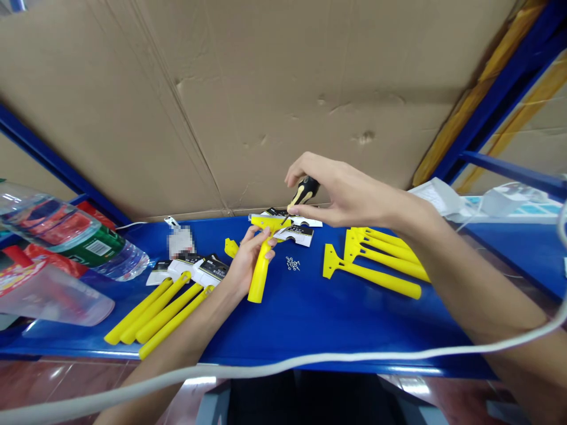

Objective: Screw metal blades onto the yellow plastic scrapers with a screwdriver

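Note:
My left hand [243, 267] is closed around a yellow scraper [258, 280], its wide head turned away from me and its handle pointing down toward the front. In my right hand [343, 190] is a screwdriver [305, 192] with a black and cream handle, gripped between thumb and fingers. Its shaft slopes down to the scraper's head, and the tip looks to be at the head's right side. Black-and-white blade packets [297, 235] lie right behind the head. Several small screws [292, 264] are scattered just right of my left hand.
Several yellow scrapers [376, 277] lie on the right of the blue shelf [283, 330]; several more handles [155, 319] with packets lie left. A water bottle [93, 236] and plastic cup [57, 295] stand far left. A white cable [332, 358] crosses in front. Cardboard [266, 106] backs the shelf.

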A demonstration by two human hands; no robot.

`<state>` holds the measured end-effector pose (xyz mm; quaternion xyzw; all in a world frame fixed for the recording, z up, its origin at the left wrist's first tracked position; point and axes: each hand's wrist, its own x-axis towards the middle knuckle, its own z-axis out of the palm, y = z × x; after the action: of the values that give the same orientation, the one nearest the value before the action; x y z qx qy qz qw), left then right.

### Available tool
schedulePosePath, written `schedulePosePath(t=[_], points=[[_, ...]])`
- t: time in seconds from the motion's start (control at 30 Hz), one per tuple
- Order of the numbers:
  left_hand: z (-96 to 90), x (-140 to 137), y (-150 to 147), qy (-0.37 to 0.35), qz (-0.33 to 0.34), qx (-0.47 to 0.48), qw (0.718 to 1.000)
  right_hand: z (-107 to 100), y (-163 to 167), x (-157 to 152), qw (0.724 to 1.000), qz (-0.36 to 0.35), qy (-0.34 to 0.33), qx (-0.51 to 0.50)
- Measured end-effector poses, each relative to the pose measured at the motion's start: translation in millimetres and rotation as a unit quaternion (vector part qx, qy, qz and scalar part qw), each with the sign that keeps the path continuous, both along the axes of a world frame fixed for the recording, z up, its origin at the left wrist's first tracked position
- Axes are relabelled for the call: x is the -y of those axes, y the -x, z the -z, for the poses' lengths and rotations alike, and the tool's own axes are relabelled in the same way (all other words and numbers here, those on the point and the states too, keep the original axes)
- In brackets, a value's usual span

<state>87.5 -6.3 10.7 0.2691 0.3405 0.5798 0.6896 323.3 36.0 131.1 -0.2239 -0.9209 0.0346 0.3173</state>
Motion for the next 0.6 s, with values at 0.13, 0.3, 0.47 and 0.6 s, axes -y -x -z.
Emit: schedulePosePath(t=[0.13, 0.3, 0.47, 0.6], points=[[1.9, -1.4, 1.1, -0.008, -0.002, 0.01, 1.0, -2.8, 0.5, 5.0, 0.998, -0.016, 0.064, 0.001], [0.7, -0.5, 0.5, -0.004, -0.003, 0.015, 1.0, -2.0, 1.5, 3.6, 0.998, 0.001, 0.062, -0.014], [4.3, -2.2, 0.1, -0.001, -0.006, -0.005, 1.0, -1.4, -0.2, 4.1, 0.998, -0.012, 0.057, 0.011], [8.0, -3.6, 1.2, -0.003, -0.008, -0.008, 1.0, -2.8, 0.4, 6.4, 0.995, -0.039, 0.087, 0.002]])
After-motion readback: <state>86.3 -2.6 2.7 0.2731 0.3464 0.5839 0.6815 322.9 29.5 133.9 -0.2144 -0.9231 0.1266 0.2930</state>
